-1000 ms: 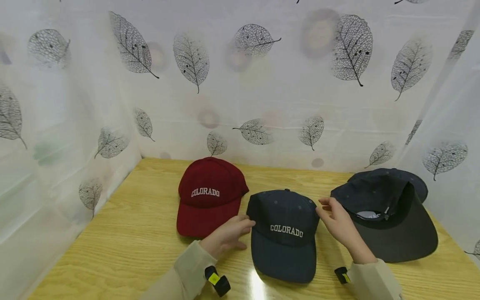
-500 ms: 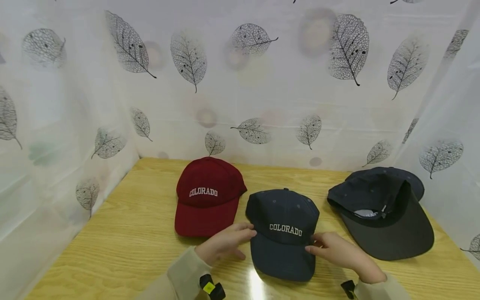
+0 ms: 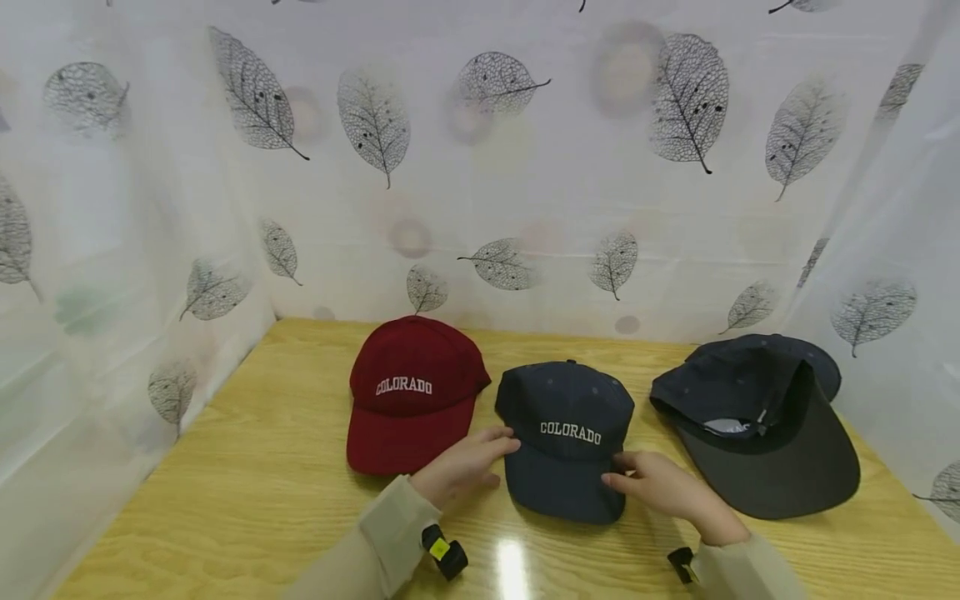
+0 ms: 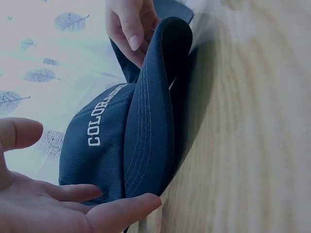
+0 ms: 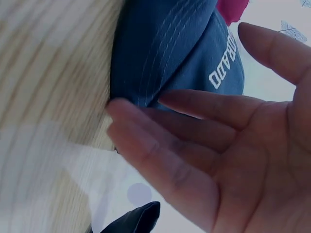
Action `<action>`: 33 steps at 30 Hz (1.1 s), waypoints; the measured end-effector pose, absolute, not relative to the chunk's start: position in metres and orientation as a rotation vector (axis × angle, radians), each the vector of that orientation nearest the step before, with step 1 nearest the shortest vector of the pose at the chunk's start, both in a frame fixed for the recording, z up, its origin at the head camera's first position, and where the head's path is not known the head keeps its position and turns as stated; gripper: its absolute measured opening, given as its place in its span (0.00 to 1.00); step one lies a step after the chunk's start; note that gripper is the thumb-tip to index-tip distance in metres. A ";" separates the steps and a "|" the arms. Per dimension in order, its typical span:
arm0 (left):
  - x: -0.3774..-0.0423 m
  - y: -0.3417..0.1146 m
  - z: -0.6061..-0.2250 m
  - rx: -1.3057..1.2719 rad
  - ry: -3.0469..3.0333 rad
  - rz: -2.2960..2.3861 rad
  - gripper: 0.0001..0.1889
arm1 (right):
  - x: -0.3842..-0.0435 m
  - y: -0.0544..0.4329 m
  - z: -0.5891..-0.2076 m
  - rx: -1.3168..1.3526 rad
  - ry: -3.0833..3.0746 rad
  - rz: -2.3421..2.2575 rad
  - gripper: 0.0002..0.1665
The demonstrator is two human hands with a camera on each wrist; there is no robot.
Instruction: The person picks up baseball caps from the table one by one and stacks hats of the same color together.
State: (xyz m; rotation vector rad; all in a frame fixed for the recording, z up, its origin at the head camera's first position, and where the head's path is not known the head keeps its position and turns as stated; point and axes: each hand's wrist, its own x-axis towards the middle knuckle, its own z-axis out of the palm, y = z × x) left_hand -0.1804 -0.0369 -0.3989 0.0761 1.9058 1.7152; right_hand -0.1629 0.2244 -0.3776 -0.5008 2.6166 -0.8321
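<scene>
On tabletop: first cap between left fingers and right fingers; second cap left of both, third cap right.

Curtained booth, room unclear (leafy sheeting); wooden tabletop

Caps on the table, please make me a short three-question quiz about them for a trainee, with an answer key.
1. Multiple choice: which word is on the red cap? A) BOSTON B) COLORADO C) TEXAS
2. True or false: the front cap at the right shows its inside.
3. Short answer: which cap lies between the left hand and the right hand?

Key: 1. B. 2. True. 3. The navy cap with its crown up.
</scene>
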 end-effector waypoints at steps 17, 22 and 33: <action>-0.200 -0.021 -0.405 0.072 1.837 1.872 0.29 | -0.181 0.216 -0.382 -0.457 2.743 -0.724 0.27; -0.201 -0.023 -0.403 0.070 1.843 1.863 0.29 | -0.181 0.216 -0.381 -0.428 2.751 -0.711 0.27; -0.198 -0.030 -0.401 0.141 1.916 1.842 0.26 | -0.174 0.232 -0.368 -0.285 2.905 -0.678 0.29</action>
